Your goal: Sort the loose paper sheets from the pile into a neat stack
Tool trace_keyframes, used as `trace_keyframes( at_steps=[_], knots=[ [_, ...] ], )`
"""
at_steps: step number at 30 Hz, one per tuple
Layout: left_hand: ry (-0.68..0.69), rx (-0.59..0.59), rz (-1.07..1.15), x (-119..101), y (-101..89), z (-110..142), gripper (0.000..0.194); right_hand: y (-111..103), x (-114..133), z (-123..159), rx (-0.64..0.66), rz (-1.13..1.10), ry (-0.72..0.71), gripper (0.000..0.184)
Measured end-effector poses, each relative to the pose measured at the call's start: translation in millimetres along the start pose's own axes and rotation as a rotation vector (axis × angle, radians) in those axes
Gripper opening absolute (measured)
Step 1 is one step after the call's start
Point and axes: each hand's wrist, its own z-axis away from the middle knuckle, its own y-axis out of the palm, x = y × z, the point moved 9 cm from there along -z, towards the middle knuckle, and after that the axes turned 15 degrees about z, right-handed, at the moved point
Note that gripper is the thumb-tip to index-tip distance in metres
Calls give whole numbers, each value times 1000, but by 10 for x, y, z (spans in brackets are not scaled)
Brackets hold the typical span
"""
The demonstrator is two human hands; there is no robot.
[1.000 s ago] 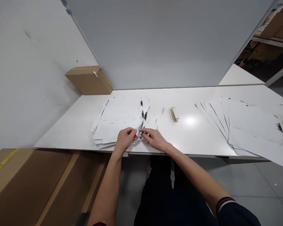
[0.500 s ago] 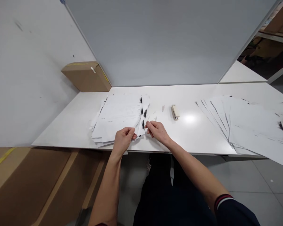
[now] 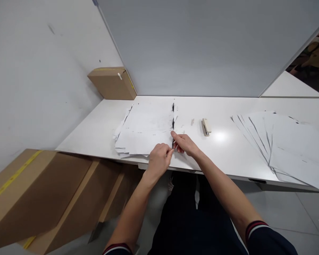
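Observation:
A stack of white paper sheets (image 3: 143,124), uneven at its left and front edges, lies on the white table. Dark smudges run along its right edge. At the front right corner my left hand (image 3: 159,157) is closed in a pinch on the paper. My right hand (image 3: 184,143) grips the right edge of the sheets just beside it, thumb on top and fingers curled below. How many sheets the fingers hold is hidden. A beige stapler (image 3: 206,126) rests to the right of my right hand, apart from it.
Fanned-out paper sheets (image 3: 295,145) cover the table's right end, some overhanging the front edge. A cardboard box (image 3: 113,83) stands at the back left against the wall. Larger cardboard boxes (image 3: 26,187) sit below the table at left. A grey panel (image 3: 196,49) rises behind the table (image 3: 223,156).
My left hand has shifted right, close to my right hand. The top sheet's lifted right edge now lies flatter, covering the smudged strip of paper beneath. The camera view has turned slightly.

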Motion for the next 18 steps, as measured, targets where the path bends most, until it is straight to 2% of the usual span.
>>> trace_keyframes(
  at_steps=[3,6,14,18],
  knots=[
    [183,91,-155,-235,228,60,19,-133,-61,34,-66,50,-10,34],
    [234,98,-187,-316,343,121,20,-272,-161,115,-127,91,-1,26],
    [252,37,5,-359,355,353,11,-670,-442,400,-350,286,70,36],
    [178,-94,41,-227,242,501,15,-756,-488,432,-423,308,82,41]
  ],
)
